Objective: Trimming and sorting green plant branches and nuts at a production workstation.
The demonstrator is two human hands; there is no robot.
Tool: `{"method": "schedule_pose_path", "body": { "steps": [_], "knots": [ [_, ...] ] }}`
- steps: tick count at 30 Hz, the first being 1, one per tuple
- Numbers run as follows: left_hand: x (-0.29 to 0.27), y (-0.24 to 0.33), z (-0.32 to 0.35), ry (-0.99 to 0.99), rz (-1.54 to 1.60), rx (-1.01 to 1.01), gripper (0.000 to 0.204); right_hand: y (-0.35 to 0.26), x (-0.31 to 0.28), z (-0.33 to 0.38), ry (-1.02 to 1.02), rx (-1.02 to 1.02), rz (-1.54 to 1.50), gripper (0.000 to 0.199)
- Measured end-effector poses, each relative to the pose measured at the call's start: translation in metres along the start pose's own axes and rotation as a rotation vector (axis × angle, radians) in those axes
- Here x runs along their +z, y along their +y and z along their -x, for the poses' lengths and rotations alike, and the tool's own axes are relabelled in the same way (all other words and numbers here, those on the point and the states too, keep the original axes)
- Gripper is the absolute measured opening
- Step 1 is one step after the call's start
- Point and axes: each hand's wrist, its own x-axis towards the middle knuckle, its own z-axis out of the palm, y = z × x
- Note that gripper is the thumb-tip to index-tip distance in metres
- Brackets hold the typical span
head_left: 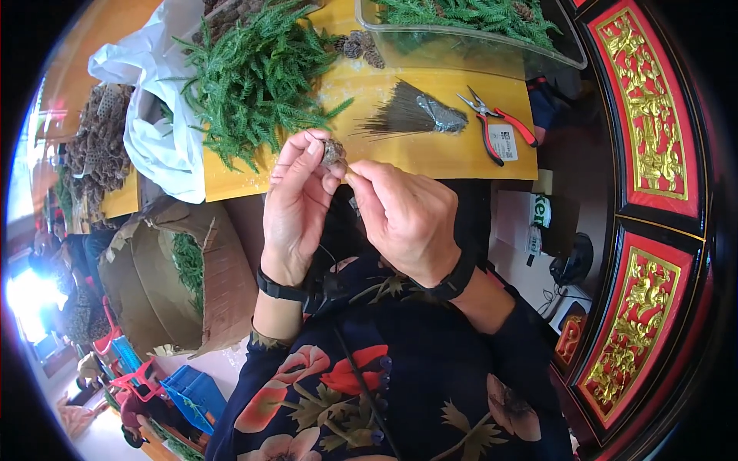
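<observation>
My left hand (292, 203) is closed around a small brown pine cone (333, 151), held between thumb and fingers just off the table's near edge. Pressed against the cone's lower right side, my right hand (411, 215) pinches something thin and pale, perhaps a wire end; it is too small to make out. Beyond the hands, a fan-shaped bundle of thin dark wires (407, 111), bound at one end with clear wrap, lies on the yellow table (338, 84). To its right rest pliers (492, 123) with red and black handles, open at the jaws, partly over a white label.
Green artificial sprigs (250, 73) pile up at the far left beside a white plastic bag (157, 115). Several loose pine cones (354, 48) lie near a clear bin (453, 38) of greenery. A torn cardboard box (231, 280) stands below left; carved red-gold panels (642, 107) rise at right.
</observation>
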Motion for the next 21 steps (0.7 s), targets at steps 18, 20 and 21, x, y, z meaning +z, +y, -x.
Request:
{"method": "schedule_pose_path", "body": {
  "steps": [18,20,21],
  "knots": [
    [0.000,0.000,0.008,0.013,-0.131,0.000,0.021,-0.001,0.007,0.000,-0.016,-0.026,-0.025,0.012],
    [-0.005,0.001,0.006,0.007,0.003,-0.055,0.021,-0.003,0.007,-0.001,-0.019,-0.022,-0.048,0.011],
    [-0.006,0.002,0.006,0.008,0.004,-0.055,0.021,-0.002,0.008,0.000,-0.020,-0.022,-0.049,0.011]
  ]
}}
